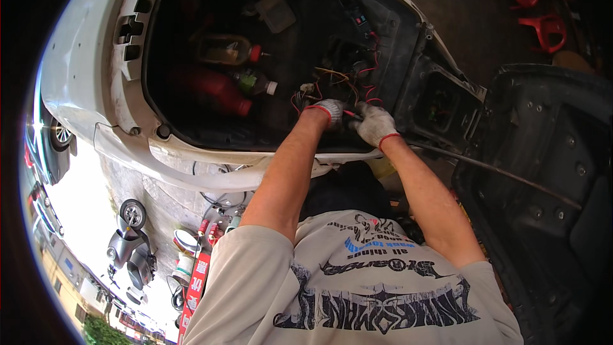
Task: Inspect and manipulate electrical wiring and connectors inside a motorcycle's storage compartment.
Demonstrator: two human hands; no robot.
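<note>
Both hands wear pale gloves with red cuffs and work low in the open black storage well of a white scooter (108,70). My left hand (327,112) is closed among thin wires (338,75), its fingertips hidden. My right hand (375,124), just to its right, is closed on a slim red probe (351,115) pointing toward the left hand. A dark hand-held meter (355,13) with a red lead lies at the back right of the well. A small wiring connector (308,88) sits just above my left hand.
The well holds bottles (252,82), a red container (217,96) and a pale box (276,14). The raised seat (543,217) stands at right with a rod (504,176) across it. Red chairs (539,32) are beyond. A parked scooter (131,249) and scattered tools are at lower left.
</note>
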